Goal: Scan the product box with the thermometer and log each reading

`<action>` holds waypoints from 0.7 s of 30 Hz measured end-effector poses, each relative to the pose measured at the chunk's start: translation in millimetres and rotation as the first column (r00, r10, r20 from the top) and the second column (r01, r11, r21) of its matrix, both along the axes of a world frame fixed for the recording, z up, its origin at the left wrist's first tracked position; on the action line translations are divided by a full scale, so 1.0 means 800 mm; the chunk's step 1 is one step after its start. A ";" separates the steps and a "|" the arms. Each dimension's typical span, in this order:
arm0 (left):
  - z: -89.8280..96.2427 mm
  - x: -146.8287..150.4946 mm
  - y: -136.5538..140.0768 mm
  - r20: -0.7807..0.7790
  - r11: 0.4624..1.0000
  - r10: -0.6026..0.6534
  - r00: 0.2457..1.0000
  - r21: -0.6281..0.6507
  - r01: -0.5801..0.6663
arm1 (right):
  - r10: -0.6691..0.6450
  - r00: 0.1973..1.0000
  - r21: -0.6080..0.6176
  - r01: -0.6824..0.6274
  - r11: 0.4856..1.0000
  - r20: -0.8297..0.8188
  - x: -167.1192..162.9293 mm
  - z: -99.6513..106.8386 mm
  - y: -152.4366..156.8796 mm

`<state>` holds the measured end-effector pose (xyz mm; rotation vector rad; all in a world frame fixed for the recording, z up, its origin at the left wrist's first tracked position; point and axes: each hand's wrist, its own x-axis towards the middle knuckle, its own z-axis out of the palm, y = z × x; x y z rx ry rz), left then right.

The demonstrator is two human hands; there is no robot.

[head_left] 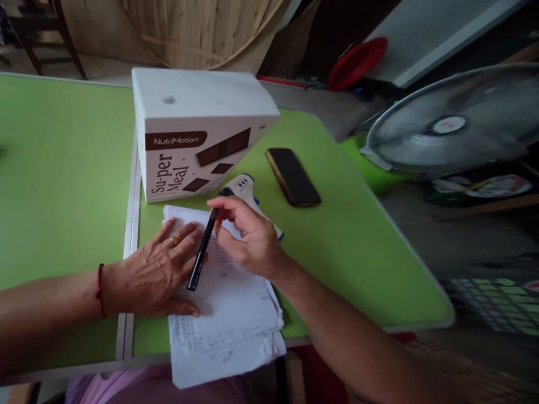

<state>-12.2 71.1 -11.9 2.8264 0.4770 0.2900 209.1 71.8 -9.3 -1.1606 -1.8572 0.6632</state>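
My left hand (162, 269) lies flat with fingers spread on a stack of written papers (236, 303), whose lower sheets stick out past the table's front edge. A ring is on one finger and a red cord bracelet circles the wrist. Above the papers, my right hand (252, 235) pinches a black pen (202, 249) near its upper end; the pen slants down toward my left hand. Partly behind my right hand lies a white and blue handheld device (244, 188), like an infrared thermometer. A white NutriMotion box (185, 157) stands just beyond the papers.
A dark phone (293, 177) in a brown case rests on the green folding table (353, 269), right of the box. A metal seam (129, 235) divides the tabletop. Off the table's right side stand a fan (448, 124) and a red basin (357, 63). A wooden chair (42, 33) is at the back left.
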 end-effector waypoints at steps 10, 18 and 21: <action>0.003 0.001 -0.014 -0.054 0.999 0.013 0.998 0.039 -0.011 | -0.140 0.970 -0.149 0.112 0.983 -0.200 -0.013 -0.001 -0.010; 0.000 0.015 -0.028 -0.044 1.000 0.002 0.999 0.001 -0.002 | -0.202 0.919 -0.298 0.099 0.949 -0.338 -0.025 0.001 -0.002; 0.001 0.017 -0.030 -0.072 1.000 0.012 0.997 -0.013 -0.013 | -0.169 0.947 -0.288 0.087 0.954 -0.274 -0.031 -0.003 -0.001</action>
